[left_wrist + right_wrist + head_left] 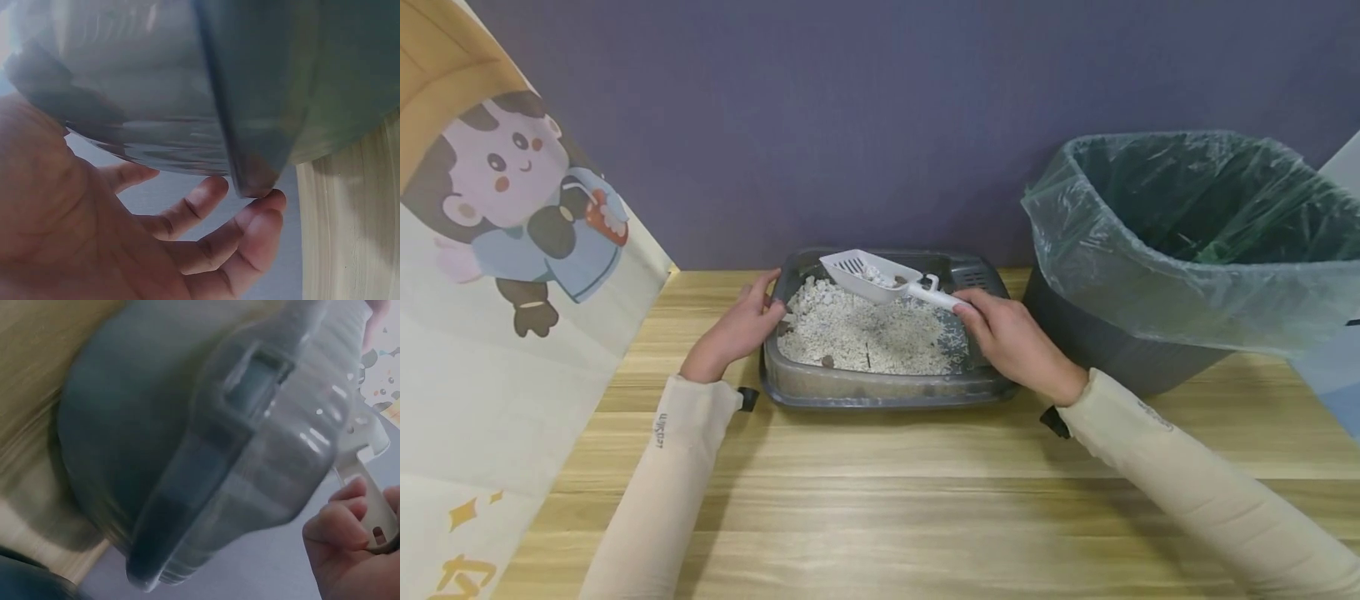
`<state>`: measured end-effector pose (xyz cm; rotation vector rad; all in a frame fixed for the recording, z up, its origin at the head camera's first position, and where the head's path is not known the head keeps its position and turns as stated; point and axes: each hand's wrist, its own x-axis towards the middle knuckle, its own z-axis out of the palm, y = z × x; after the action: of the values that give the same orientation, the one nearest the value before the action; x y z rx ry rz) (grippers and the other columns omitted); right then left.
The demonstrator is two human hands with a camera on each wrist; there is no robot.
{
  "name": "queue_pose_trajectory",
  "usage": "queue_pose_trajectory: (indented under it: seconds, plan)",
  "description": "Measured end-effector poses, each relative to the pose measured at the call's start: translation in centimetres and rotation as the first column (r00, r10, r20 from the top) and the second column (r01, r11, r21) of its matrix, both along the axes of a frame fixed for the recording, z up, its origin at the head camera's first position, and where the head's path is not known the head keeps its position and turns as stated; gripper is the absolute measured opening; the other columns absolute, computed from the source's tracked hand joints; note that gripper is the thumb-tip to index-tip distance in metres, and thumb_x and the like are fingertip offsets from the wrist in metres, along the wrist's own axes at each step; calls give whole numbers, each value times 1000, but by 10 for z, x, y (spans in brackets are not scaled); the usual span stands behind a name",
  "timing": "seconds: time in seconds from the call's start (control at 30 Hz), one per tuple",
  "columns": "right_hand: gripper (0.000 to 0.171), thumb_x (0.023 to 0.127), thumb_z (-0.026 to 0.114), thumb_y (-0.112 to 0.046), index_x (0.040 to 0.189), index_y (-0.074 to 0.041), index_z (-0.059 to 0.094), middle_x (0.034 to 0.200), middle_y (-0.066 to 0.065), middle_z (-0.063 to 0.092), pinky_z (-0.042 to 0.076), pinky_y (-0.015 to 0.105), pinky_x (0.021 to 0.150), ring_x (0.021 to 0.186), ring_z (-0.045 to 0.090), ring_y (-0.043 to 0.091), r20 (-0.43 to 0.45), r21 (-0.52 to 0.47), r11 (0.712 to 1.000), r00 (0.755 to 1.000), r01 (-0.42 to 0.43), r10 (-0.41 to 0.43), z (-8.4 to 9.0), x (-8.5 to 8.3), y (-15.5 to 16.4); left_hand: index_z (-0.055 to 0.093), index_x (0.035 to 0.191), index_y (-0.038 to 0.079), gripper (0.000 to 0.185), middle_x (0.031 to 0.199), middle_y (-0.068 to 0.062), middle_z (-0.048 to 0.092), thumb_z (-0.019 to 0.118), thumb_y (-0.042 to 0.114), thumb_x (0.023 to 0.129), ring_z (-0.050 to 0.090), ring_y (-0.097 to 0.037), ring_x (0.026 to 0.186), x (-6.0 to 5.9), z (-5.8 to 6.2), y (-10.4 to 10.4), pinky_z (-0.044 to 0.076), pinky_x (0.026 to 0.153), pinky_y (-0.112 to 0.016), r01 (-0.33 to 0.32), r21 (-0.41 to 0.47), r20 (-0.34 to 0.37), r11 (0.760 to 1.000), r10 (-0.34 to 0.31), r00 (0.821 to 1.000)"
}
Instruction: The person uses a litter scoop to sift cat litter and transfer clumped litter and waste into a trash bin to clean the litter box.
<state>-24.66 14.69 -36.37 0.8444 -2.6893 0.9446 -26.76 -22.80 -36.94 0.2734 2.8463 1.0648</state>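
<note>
A grey litter tray (880, 390) holding pale granules (865, 329) sits at the back of the wooden table. My right hand (1011, 337) grips the handle of a white slotted scoop (880, 277), which hovers over the tray with some granules in it. In the right wrist view the scoop handle (378, 509) lies in my curled fingers (334, 528) beside the tray's wall (250, 462). My left hand (741, 325) rests against the tray's left rim, thumb on the edge. In the left wrist view its fingers (247, 234) lie relaxed against the tray's side (187, 94).
A dark bin lined with a clear green bag (1195, 242) stands right of the tray. A large printed bag with a cartoon figure (512, 275) leans at the left. A purple wall (850, 117) runs behind. The wooden table (887, 508) stretches toward me.
</note>
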Motion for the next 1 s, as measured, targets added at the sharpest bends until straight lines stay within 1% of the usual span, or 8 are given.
queue_pose_trajectory:
  seconds: [0.23,0.4,0.47,0.53,0.7,0.8,0.9,1.0]
  plan:
    - [38,100,40,-37,125,-13,57,68,0,44,34,33,48,49,37,15,-17,22,1000,1000,-17,17,4,2,1,11,151,7,65,116,-22,43,38,22,94,48,-33,102,0,-1,0,40,86,-47,4,4,-5,1000,-4,1000]
    - [35,99,48,-28,130,-12,53,85,-1,50,39,31,49,54,43,12,-36,14,1000,999,7,-6,4,5,2,11,151,8,65,116,-22,43,38,22,94,48,-33,102,0,-1,0,40,86,-47,3,4,0,1000,-3,1000]
    - [36,98,50,-25,131,-11,52,91,-2,51,40,31,49,57,45,12,-28,5,1000,999,21,-20,3,6,2,10,152,9,65,117,-22,43,38,22,94,48,-33,102,0,-1,-1,40,85,-47,3,5,3,1000,-3,1000]
    - [37,98,50,-24,132,-11,51,93,-2,51,41,31,49,57,45,12,-12,0,999,999,34,-34,1,7,2,10,152,9,66,117,-22,42,38,23,94,48,-33,101,0,0,-1,40,84,-47,2,6,5,1000,-2,1000]
    - [37,99,48,-26,132,-10,50,90,0,50,40,33,50,57,44,14,13,-8,999,999,44,-44,-5,8,3,10,152,9,66,117,-22,42,37,24,93,48,-33,101,1,0,-1,41,83,-46,3,1,3,1000,-3,1000]
    - [38,99,48,-28,132,-10,49,88,0,49,40,33,51,58,44,14,18,-16,999,999,43,-43,-5,10,4,10,152,10,66,117,-22,43,37,24,93,48,-33,100,1,0,-1,41,83,-46,3,-5,1,1000,-3,1000]
    - [40,98,47,-29,133,-10,48,84,1,49,40,33,50,56,44,14,33,-26,999,999,42,-41,1,14,4,9,152,10,66,118,-22,43,37,24,94,47,-33,103,2,0,-2,40,84,-47,4,-4,8,1000,-4,1000]
    - [39,98,49,-29,132,-11,49,81,1,50,39,33,48,56,43,15,21,-27,999,999,46,-46,12,22,4,9,152,10,66,116,-21,44,37,24,94,46,-33,105,2,0,-3,39,86,-48,4,-5,8,1000,-4,1000]
